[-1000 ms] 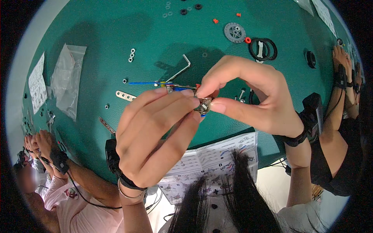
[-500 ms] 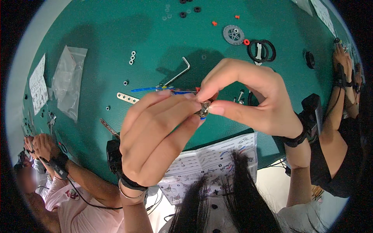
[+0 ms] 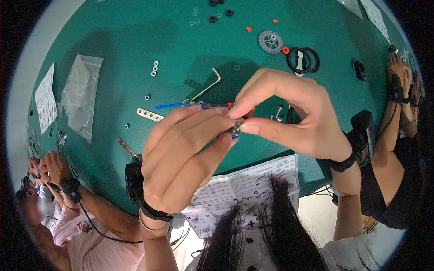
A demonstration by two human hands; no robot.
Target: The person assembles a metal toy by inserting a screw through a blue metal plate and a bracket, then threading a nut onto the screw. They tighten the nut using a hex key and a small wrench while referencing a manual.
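Note:
My left hand (image 3: 183, 156) is closed around a small toy-model assembly of blue strips (image 3: 171, 106) and metal parts, most of it hidden by the fingers. At its right end a shiny metal piece (image 3: 235, 129) shows, too small to name. The thumb and forefinger of my right hand (image 3: 294, 115) are pinched at that end, the thumb touching the metal piece and the fingertip beside a red bit (image 3: 230, 105). Just beyond the blue strip is an L-shaped hex key (image 3: 209, 86); whether it touches the assembly I cannot tell.
Loose nuts (image 3: 155, 68), a perforated metal strip (image 3: 149, 114) and a plastic bag (image 3: 81, 97) lie left. A grey wheel (image 3: 270, 42), black rings (image 3: 309, 60) and screws (image 3: 279, 113) lie right. An instruction sheet (image 3: 244, 189) is near me. Other people's hands work at both sides.
Both hands keep nearly the same grip on the assembly. The left hand sits very slightly further right, and the whole view has shifted a little.

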